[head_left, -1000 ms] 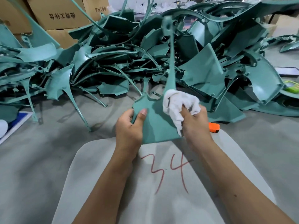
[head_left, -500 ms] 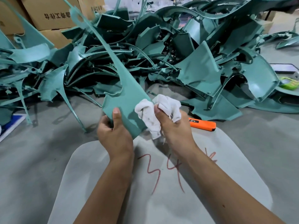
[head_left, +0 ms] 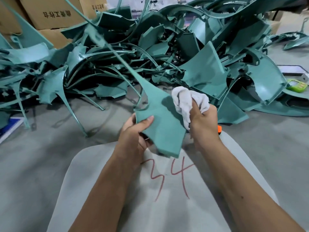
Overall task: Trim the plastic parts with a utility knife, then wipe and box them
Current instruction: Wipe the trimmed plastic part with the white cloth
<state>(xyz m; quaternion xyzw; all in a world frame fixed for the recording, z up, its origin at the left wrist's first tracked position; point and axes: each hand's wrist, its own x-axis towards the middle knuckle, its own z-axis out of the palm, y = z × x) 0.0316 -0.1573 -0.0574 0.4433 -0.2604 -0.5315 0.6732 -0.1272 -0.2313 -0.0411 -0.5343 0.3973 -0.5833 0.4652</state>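
Left hand grips the teal part, right hand bunches the cloth, hiding the orange knife.

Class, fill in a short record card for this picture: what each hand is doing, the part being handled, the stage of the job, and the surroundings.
Left hand: grips the wide end of a teal plastic part with a long thin stem
Right hand: holds a crumpled white cloth against the part
Stage: wiping
Tool: orange utility knife, mostly hidden behind the right hand
Work surface: grey pad marked 34 in red
Background: heap of teal plastic parts, brown cardboard boxes
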